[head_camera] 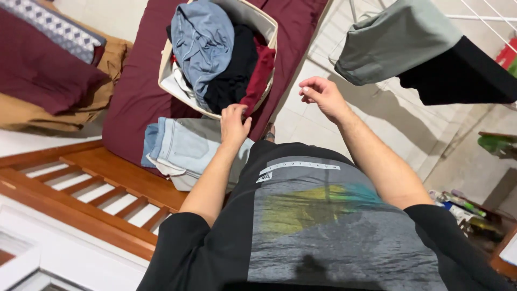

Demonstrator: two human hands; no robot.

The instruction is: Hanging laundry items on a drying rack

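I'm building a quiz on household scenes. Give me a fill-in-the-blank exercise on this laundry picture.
1. The left hand touches the rim of the ____, which is full of clothes.
2. The right hand is open and holds ____.
3. The folded jeans lie on a mattress covered in a ____ sheet.
4. A grey-green garment hangs on the drying ____.

Missing words: basket; nothing; maroon; rack
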